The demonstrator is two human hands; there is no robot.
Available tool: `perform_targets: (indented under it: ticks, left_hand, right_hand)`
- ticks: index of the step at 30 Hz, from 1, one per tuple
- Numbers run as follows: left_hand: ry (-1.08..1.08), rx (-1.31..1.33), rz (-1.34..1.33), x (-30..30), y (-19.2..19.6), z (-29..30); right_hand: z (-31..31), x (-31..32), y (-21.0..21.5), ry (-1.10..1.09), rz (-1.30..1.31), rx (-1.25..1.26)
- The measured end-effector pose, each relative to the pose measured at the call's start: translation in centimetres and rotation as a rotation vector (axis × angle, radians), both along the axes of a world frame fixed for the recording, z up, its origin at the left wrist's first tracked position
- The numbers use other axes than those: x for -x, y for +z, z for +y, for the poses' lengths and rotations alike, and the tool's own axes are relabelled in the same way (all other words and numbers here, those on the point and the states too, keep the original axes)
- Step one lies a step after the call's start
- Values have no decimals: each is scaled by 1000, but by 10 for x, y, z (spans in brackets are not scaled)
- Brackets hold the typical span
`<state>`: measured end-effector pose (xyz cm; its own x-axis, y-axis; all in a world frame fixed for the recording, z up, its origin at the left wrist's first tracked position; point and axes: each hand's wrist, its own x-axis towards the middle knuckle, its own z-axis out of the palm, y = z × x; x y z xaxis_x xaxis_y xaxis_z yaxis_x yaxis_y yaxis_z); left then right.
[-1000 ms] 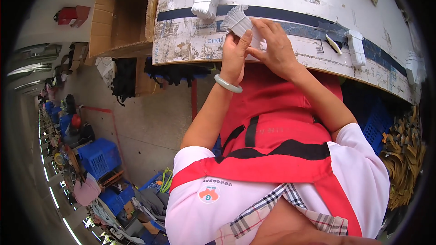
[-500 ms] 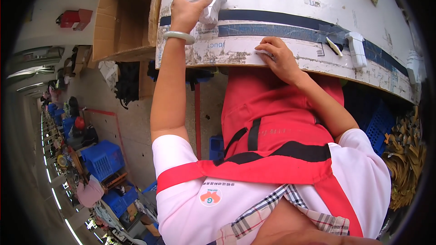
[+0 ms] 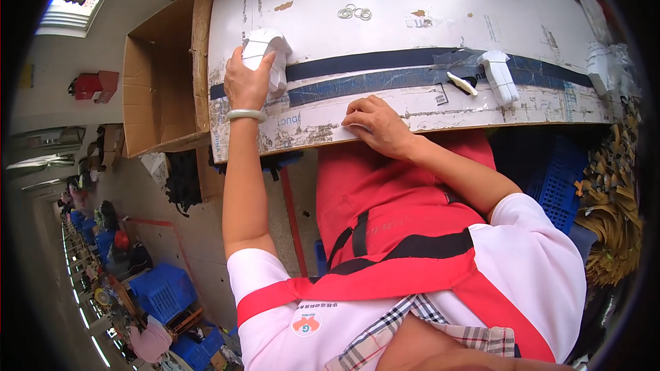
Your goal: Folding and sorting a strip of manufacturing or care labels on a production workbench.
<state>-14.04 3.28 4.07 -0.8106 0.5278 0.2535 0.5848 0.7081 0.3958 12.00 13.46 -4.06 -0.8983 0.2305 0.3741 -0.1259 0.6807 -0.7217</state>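
on the left part of the counter [image 3: 412,0], the left hand [image 3: 247,82] was closed around a white folded stack [image 3: 265,51], pressing it down on the dark tape strip [image 3: 385,72]. the right hand [image 3: 378,124] lay open and flat at the near edge, gripping nothing, fingertips on the worn white surface. to the right along the strip stood another white folded piece [image 3: 498,75] with a small pale sliver [image 3: 462,83] just beside it. far across lay a few rubber bands [image 3: 354,12]. an open cardboard box [image 3: 165,75] stood at the counter's left end.
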Motion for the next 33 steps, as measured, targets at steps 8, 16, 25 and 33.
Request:
perform_targets:
  ticks: [8, 16, 25, 33]
  left_hand:
    - [-243, -485, -48, -108, -7, -33]
    - [-253, -146, 39, -138, -79, -38]
    - [-195, -79, 71, -139, -77, -24]
    - [-182, -59, 82, -143, -74, -25]
  right_hand:
    - [146, -4, 56, -222, -85, 88]
    - [397, 40, 37, -602, -332, -247]
    - [496, 78, 22, -414, -540, -390]
    - [453, 68, 35, -460, -565, -240]
